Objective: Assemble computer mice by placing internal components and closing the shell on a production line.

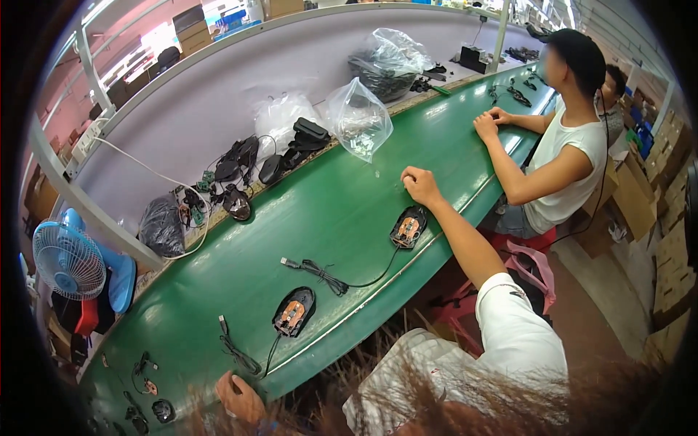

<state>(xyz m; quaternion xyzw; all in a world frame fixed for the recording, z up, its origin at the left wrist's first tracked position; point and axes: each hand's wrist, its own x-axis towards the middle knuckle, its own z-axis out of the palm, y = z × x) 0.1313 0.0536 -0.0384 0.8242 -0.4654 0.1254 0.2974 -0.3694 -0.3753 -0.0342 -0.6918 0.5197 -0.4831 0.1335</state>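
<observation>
We are seeing an open mouse base (408, 228), black shell with an orange circuit board showing, lying on the green belt (342, 211) just near of our right hand (419, 184). That hand is hovering loosely curled, holding nothing. Our left hand (240, 396) is resting at the belt's near edge, grip unclear, beside a coiled cable (234, 347).

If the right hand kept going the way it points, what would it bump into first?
Probably the clear plastic bag of small parts. The right hand points up the green belt, though depth is unclear.
</observation>
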